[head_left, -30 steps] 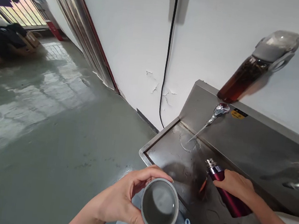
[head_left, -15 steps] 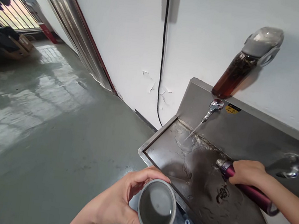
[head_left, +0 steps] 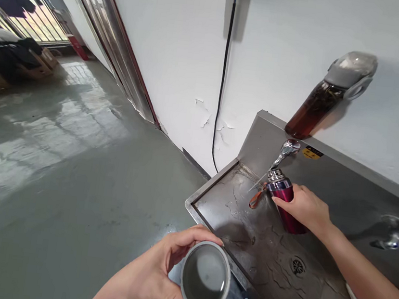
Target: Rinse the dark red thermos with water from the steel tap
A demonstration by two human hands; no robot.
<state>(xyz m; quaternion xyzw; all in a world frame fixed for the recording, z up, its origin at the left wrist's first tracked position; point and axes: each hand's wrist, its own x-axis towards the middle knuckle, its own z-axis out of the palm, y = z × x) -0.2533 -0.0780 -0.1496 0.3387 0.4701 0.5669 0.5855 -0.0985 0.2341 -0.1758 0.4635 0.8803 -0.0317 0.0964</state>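
- Two grips, each on a vessel.
- Left hand (head_left: pixel 166 267): curled round grey cup (head_left: pixel 200 292), opening upward, near front edge of steel sink (head_left: pixel 226 208).
- Right hand (head_left: pixel 308 210): closed round dark-red flask (head_left: pixel 284 194), uncapped, tilted over sink.
- Flask mouth just below tap (head_left: pixel 287 149); thin water stream (head_left: pixel 258 182) alongside, contact unclear.
- Orange strap (head_left: pixel 256 200) near flask's neck.
- Lidded bottle (head_left: pixel 316 103), dark reddish liquid, on sink's back ledge.

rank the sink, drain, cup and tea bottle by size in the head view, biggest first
1. Sink
2. Tea bottle and cup: too alike to rank, cup nearer the camera
3. Drain
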